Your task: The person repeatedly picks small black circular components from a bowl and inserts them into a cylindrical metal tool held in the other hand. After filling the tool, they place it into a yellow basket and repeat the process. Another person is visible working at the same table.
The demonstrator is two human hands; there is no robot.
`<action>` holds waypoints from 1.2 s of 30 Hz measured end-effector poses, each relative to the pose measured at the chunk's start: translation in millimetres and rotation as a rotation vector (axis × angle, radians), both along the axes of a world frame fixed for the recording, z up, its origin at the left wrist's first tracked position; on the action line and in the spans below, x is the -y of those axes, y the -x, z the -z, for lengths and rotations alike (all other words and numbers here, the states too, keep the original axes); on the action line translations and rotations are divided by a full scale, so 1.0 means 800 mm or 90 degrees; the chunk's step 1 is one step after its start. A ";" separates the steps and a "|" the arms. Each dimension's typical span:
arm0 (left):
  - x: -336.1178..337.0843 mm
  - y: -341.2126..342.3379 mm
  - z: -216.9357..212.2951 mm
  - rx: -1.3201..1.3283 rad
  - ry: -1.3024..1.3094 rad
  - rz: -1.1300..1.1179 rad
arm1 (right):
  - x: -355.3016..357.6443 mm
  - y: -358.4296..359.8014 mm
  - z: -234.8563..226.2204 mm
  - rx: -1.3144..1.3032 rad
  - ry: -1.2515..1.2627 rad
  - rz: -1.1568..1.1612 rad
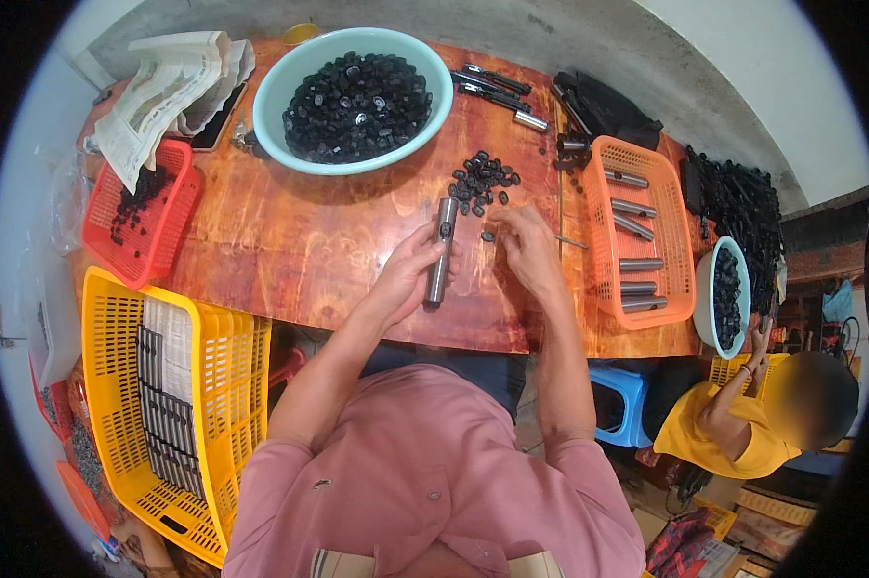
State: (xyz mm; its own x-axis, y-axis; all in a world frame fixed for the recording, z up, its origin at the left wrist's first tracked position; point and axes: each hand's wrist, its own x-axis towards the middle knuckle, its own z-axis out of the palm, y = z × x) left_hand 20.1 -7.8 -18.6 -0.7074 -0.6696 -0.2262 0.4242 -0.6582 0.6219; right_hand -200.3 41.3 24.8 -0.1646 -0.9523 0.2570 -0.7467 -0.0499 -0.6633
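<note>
My left hand (408, 273) is wrapped round a silver metal tube (440, 260), tilted slightly, its upper end pointing away from me. A small black oval piece (445, 230) sits on the tube's side near my thumb. To the right, my right hand (524, 249) is low over the table, its fingers bent together. A loose black oval piece (488, 236) is right beside those fingertips; whether they touch it, or hold another, I cannot make out. Just beyond both hands lies a loose pile of similar black pieces (483, 180).
A pale blue basin (273, 144) of black pieces stands at the back. An orange basket (603, 159) with several silver tubes is on the right, a red basket (179, 231) on the left. A yellow crate (232, 366) stands below left. A person in yellow (719, 433) sits at right.
</note>
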 end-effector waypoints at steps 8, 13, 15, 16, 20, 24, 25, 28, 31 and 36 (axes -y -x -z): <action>0.001 0.000 0.002 -0.059 -0.048 -0.001 | -0.009 -0.005 0.007 -0.089 -0.096 -0.037; -0.002 0.002 -0.005 -0.052 -0.050 -0.015 | -0.014 -0.010 -0.004 -0.018 -0.111 -0.025; -0.002 0.003 -0.010 -0.057 -0.047 -0.008 | -0.016 -0.006 -0.002 -0.032 -0.109 -0.028; -0.002 0.003 -0.006 -0.058 -0.038 -0.003 | -0.017 -0.004 -0.001 -0.050 -0.114 -0.029; -0.001 0.003 -0.006 -0.047 -0.032 0.003 | -0.019 -0.004 0.000 -0.058 -0.108 -0.024; -0.001 0.002 -0.004 -0.052 -0.036 0.005 | -0.018 0.000 -0.002 -0.053 -0.117 -0.048; -0.001 0.002 -0.004 -0.053 -0.038 0.006 | -0.018 0.002 0.000 -0.062 -0.126 -0.047; -0.001 0.001 -0.008 -0.048 -0.038 0.012 | -0.020 0.004 0.001 -0.065 -0.134 -0.042; -0.002 0.001 -0.009 -0.030 -0.037 0.012 | -0.020 0.002 -0.001 -0.077 -0.141 -0.031; -0.002 0.001 -0.011 -0.035 -0.019 0.018 | -0.019 -0.004 -0.001 -0.065 -0.084 -0.016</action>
State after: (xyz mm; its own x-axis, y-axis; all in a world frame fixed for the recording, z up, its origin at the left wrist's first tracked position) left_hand 18.9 -5.9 -9.9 -0.7381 -0.6426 -0.2058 0.4385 -0.6886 0.5776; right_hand -197.3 56.3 25.7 -0.1196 -0.9824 0.1438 -0.8101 0.0129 -0.5861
